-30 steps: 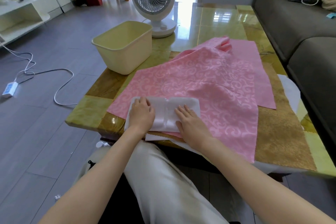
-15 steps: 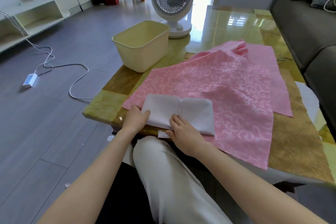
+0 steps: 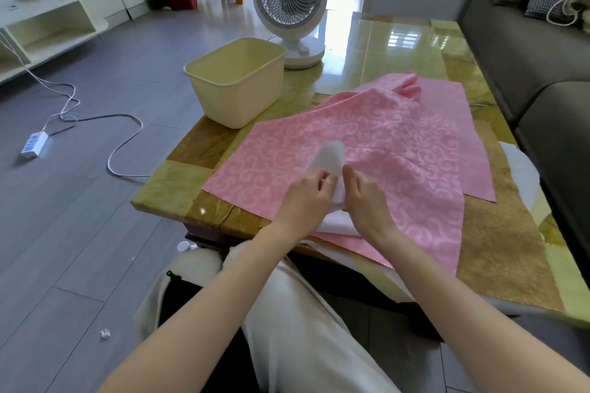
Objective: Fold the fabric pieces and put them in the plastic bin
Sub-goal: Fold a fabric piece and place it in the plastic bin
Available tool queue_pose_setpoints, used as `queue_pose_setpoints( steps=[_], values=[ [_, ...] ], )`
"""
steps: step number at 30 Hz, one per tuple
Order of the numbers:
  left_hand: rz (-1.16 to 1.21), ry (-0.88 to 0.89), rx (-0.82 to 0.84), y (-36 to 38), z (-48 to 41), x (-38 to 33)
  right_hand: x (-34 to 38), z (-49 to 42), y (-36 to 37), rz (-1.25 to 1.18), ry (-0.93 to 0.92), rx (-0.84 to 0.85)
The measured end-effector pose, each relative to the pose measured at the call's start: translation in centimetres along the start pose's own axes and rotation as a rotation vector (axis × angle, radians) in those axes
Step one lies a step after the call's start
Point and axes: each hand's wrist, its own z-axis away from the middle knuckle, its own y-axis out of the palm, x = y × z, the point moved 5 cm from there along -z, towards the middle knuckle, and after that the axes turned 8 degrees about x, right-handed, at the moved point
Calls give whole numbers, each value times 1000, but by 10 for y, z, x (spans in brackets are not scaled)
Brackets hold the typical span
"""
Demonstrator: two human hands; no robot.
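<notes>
A small folded white fabric piece (image 3: pixel 332 158) stands lifted off the table between both hands, blurred by motion. My left hand (image 3: pixel 305 198) grips its left side with curled fingers. My right hand (image 3: pixel 367 201) holds its right side, thumb against the cloth. Under them a large pink fabric (image 3: pixel 376 143) with a swirl pattern lies spread over the table, bunched at its far end. The pale yellow plastic bin (image 3: pixel 238 99) stands open and empty at the table's left corner, apart from the hands.
A white fan (image 3: pixel 289 3) stands behind the bin on the glossy green and gold table (image 3: pixel 178 179). More white cloth (image 3: pixel 520 172) hangs off the right edge beside a grey sofa (image 3: pixel 526 51). A power strip (image 3: pixel 33 143) with cable lies on the floor at left.
The white piece lay flat on the pink fabric under both hands; now both hands have gathered it and raised it off the table. The camera has turned left.
</notes>
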Motion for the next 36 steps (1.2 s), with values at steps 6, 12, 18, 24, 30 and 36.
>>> queue_pose_setpoints(
  steps=[6, 12, 18, 24, 30, 36],
  values=[
    [-112, 21, 177, 40, -10, 15, -45, -1, -18, 159, 225, 30],
    [-550, -80, 138, 24, -10, 47, -68, -1, -16, 212, 354, 97],
    [-653, -182, 187, 20, -6, 70, -65, -3, -13, 153, 390, 109],
    [-683, -171, 190, 19, -9, 73, -56, -8, -13, 142, 386, 188],
    [-646, -150, 181, 3, -14, 80, -9, -33, -28, 218, 252, 167],
    [-583, -208, 170, -30, -32, 95, 51, -77, -32, 408, 62, 65]
  ],
)
